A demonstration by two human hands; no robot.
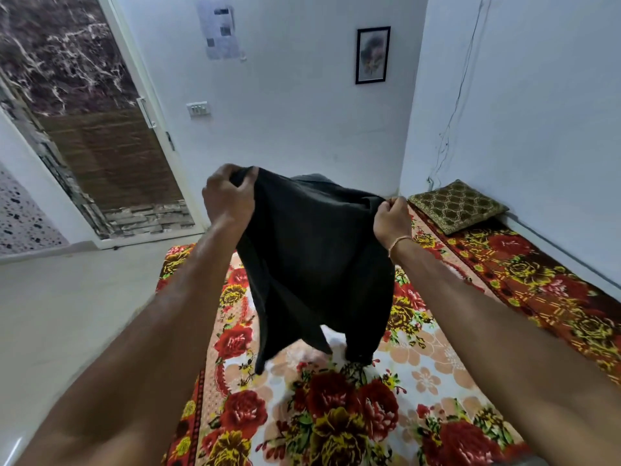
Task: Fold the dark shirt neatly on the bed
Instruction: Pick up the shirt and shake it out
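Above the bed point(420, 375), both hands' fingers point(247, 181) pinch the dark shirt point(316, 260).

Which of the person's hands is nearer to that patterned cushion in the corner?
The right hand. It grips the dark shirt just left of the cushion. The left hand holds the shirt's other side, much farther from it.
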